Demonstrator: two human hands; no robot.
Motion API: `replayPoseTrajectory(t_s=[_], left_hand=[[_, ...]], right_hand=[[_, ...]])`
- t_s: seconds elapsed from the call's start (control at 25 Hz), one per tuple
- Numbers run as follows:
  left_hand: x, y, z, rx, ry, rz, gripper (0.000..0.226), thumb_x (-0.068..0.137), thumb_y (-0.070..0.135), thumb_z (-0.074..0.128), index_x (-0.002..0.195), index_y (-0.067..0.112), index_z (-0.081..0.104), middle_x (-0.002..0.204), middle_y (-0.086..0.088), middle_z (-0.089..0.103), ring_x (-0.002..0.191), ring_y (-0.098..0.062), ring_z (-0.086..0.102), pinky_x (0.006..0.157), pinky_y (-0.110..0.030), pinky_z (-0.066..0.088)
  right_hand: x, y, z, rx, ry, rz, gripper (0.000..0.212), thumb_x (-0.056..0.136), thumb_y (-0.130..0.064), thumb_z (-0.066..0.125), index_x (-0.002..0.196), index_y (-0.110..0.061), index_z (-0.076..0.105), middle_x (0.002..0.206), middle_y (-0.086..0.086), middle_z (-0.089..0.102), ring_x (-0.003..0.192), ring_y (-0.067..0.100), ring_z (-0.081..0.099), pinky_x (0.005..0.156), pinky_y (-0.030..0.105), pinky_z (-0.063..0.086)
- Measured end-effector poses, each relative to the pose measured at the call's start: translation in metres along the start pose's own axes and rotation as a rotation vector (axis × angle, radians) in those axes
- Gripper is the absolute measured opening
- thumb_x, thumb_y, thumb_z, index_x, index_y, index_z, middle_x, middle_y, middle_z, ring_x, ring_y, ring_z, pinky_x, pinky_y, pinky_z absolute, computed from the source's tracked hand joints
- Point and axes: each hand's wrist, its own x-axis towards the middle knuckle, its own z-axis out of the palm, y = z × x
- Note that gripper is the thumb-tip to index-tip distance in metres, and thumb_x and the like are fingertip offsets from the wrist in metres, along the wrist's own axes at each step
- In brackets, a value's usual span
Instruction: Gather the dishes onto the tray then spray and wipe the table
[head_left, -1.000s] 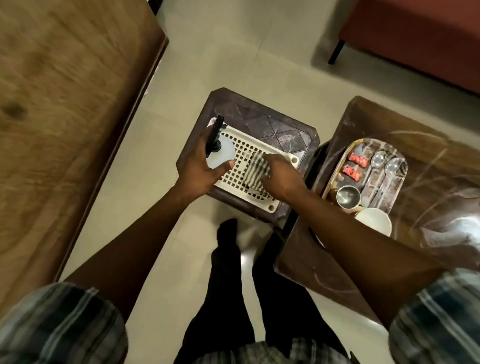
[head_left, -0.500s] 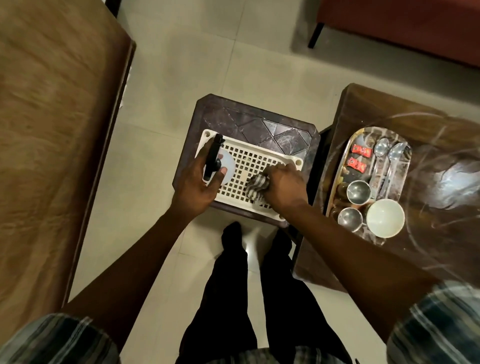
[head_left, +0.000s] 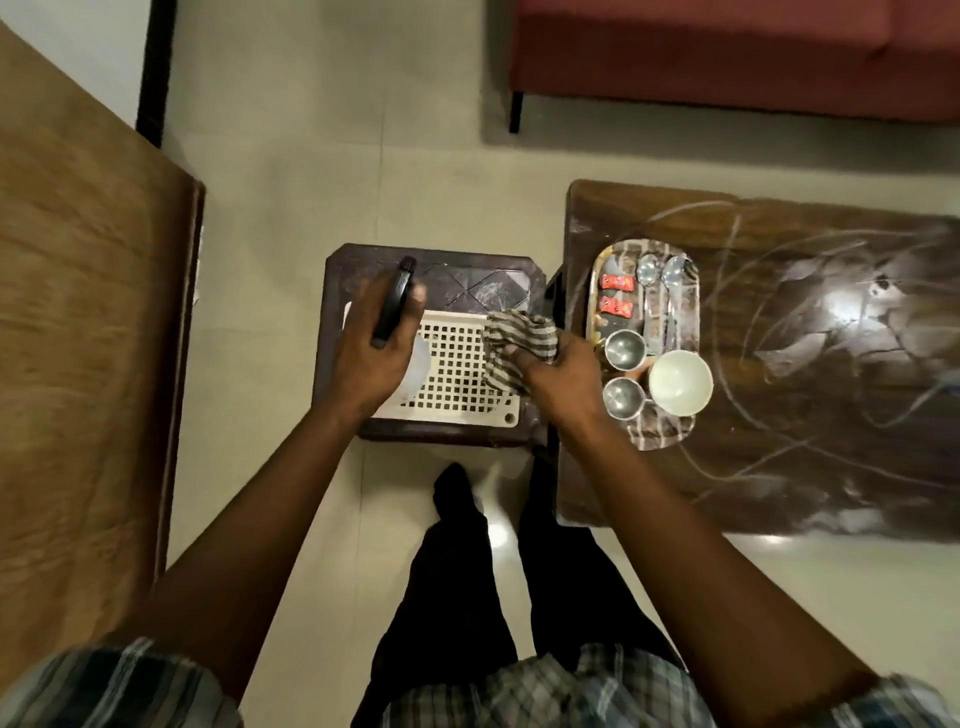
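Over the stool (head_left: 434, 275): left hand (head_left: 371, 348) wrapped round sprayer (head_left: 395, 301), right hand (head_left: 558, 371) bunching cloth (head_left: 519, 338) above basket (head_left: 457, 364), both presumably fetched for the table (head_left: 779, 415), dishes already on tray (head_left: 647, 332) there.

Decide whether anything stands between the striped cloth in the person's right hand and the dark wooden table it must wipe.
The striped cloth in the right hand is over the white perforated basket. The dark wooden table lies to its right; its near end holds the oval metal tray of dishes. Beyond, nothing visible blocks it.
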Motion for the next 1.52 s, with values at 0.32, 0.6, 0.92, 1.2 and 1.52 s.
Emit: replayPoseTrajectory(t_s=[0.32,0.6,0.92,1.2,1.52], left_hand=[[-0.091,0.174,0.029,-0.105,-0.246,0.322,0.032,0.113,0.040,0.052,0.110,0.010,0.062,0.100,-0.010,0.067,0.096,-0.027,0.067,0.093,-0.043,0.056],[-0.208,0.266,0.130,-0.118,-0.472,0.236,0.025,0.104,0.049,0.060,0.126,0.039,0.066,0.128,0.007,0.073,0.112,0.007,0.064,0.092,-0.009,0.047],[-0.320,0.342,0.302,-0.159,-0.422,0.318,0.045,0.101,0.059,0.060,0.111,0.017,0.073,0.104,-0.007,0.078,0.103,-0.020,0.075,0.096,-0.040,0.060],[-0.367,0.392,0.427,-0.149,-0.524,0.286,0.034,0.104,0.056,0.060,0.111,0.026,0.074,0.104,-0.006,0.078,0.100,-0.018,0.075,0.088,-0.028,0.054],[-0.341,0.456,0.587,-0.108,-0.544,0.236,0.041,0.097,0.067,0.062,0.104,0.029,0.075,0.097,0.008,0.081,0.098,-0.004,0.077,0.090,-0.028,0.055]], right_hand=[[-0.108,-0.044,-0.164,0.406,0.184,-0.112,0.026,0.097,-0.003,0.074,0.123,-0.006,0.072,0.107,0.009,0.083,0.097,0.024,0.081,0.083,0.039,0.067],[-0.208,0.040,-0.314,0.634,0.333,-0.106,0.031,0.100,0.001,0.070,0.130,-0.007,0.070,0.114,0.008,0.082,0.105,0.028,0.080,0.087,0.035,0.066],[-0.269,0.160,-0.499,0.669,0.416,-0.215,0.036,0.102,0.003,0.066,0.136,-0.010,0.069,0.123,0.008,0.080,0.115,0.029,0.077,0.096,0.043,0.063],[-0.268,0.219,-0.627,0.685,0.474,-0.161,0.037,0.100,0.003,0.068,0.134,-0.011,0.069,0.119,0.004,0.082,0.110,0.022,0.079,0.091,0.036,0.065],[-0.195,0.259,-0.786,0.604,0.553,-0.043,0.032,0.098,-0.001,0.072,0.126,-0.015,0.074,0.108,-0.004,0.084,0.098,0.014,0.081,0.074,0.022,0.063]])
